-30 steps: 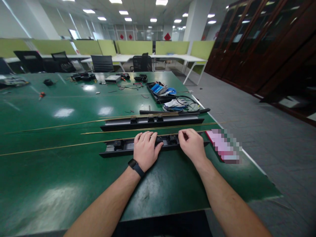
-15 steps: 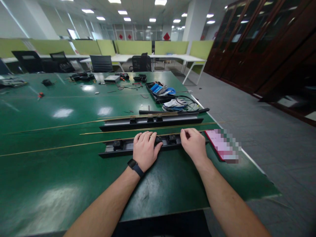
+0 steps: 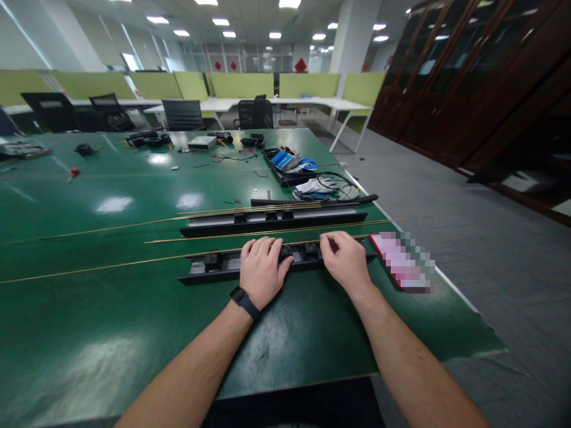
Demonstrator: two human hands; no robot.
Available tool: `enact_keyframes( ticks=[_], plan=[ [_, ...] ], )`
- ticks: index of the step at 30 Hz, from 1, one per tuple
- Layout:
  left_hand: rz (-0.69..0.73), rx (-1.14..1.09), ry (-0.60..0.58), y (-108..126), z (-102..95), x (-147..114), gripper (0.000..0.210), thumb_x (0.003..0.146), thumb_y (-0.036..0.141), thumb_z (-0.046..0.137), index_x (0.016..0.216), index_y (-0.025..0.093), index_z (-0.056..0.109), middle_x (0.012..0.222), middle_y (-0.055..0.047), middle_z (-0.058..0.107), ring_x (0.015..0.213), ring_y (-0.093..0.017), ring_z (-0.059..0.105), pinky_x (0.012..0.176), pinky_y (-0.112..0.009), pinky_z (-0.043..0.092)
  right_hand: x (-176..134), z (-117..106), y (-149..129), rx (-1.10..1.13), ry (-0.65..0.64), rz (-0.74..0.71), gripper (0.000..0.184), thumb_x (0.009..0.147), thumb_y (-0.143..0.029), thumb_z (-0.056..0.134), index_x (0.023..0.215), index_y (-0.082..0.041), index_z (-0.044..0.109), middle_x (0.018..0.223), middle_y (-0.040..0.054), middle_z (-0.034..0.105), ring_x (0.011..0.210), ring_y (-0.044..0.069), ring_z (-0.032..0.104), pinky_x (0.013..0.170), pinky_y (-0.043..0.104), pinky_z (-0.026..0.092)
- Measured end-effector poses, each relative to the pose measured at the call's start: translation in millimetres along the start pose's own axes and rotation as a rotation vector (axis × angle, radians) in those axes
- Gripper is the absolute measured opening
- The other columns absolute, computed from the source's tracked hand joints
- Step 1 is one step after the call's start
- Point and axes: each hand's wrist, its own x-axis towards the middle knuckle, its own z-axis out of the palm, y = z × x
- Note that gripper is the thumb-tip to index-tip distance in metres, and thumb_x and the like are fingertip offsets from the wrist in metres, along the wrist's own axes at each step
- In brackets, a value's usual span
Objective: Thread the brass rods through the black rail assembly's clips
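Note:
A black metal channel (image 3: 214,277) with a pale inside lies across the table in front of me. Small black blocks (image 3: 213,260) sit inside it. My left hand (image 3: 261,266) is over the middle of the channel, fingers curled over its far wall and thumb at a black block (image 3: 285,252). A thin brass-coloured rod (image 3: 89,270) runs along the channel and far out to the left. Near the channel's right end, my right hand (image 3: 345,257) is closed in a pinch on this rod; the fingertips partly hide the grip.
Behind lie a second channel (image 3: 276,227) with black blocks and more thin rods (image 3: 200,239). A red-edged phone (image 3: 392,258) is right of my right hand. Gloves (image 3: 314,187), a cable and a black tray (image 3: 273,165) are farther back. The table's edge runs along the right.
My right hand has moved slightly left along the channel, still pinching. My left hand stays in place on the channel.

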Motion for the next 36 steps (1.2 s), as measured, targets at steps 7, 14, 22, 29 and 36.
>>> enact_keyframes(
  ticks=[7,14,22,29,36],
  plan=[
    [0.001,-0.001,-0.003,0.2,-0.5,0.2,0.040,0.103,0.045,0.057,0.133,0.021,0.066,0.132,-0.012,0.072,0.128,-0.030,0.062,0.116,-0.050,0.037,3.9,-4.6,9.5,-0.158,0.065,0.132,0.031,0.098,-0.038,0.052,0.081,-0.020,0.071,0.089,0.0084,0.069,0.081,0.021,0.062,0.080,0.035,0.048],
    [-0.003,0.001,-0.006,-0.4,-0.2,-0.5,0.041,0.103,0.046,0.056,0.133,0.021,0.066,0.132,-0.013,0.071,0.128,-0.030,0.062,0.116,-0.050,0.036,2.4,-1.0,13.4,-0.253,0.106,0.184,0.033,0.095,-0.042,0.056,0.093,-0.018,0.079,0.107,0.0142,0.062,0.095,0.026,0.062,0.087,0.040,0.051],
    [-0.003,0.001,-0.006,-0.8,-0.7,-0.5,0.040,0.103,0.045,0.057,0.134,0.021,0.065,0.132,-0.013,0.072,0.128,-0.030,0.062,0.116,-0.050,0.037,2.3,-2.2,18.0,-0.288,0.141,0.206,0.035,0.094,-0.045,0.058,0.096,-0.017,0.079,0.107,0.0153,0.058,0.093,0.027,0.058,0.082,0.041,0.050],
    [0.000,0.002,-0.003,-1.1,-0.7,-0.3,0.040,0.103,0.045,0.057,0.134,0.021,0.065,0.132,-0.012,0.072,0.129,-0.030,0.062,0.116,-0.050,0.036,4.1,-3.7,20.0,-0.383,0.078,0.198,0.039,0.098,-0.046,0.053,0.092,-0.018,0.079,0.088,0.0121,0.062,0.085,0.027,0.057,0.081,0.041,0.045],
    [0.002,0.007,-0.004,0.2,-1.3,0.6,0.041,0.103,0.045,0.057,0.133,0.020,0.066,0.132,-0.012,0.072,0.128,-0.030,0.062,0.116,-0.050,0.037,3.4,-1.2,15.8,-0.366,0.012,0.144,0.039,0.101,-0.045,0.050,0.089,-0.019,0.076,0.079,0.0093,0.066,0.079,0.025,0.057,0.079,0.038,0.042]
  ],
)
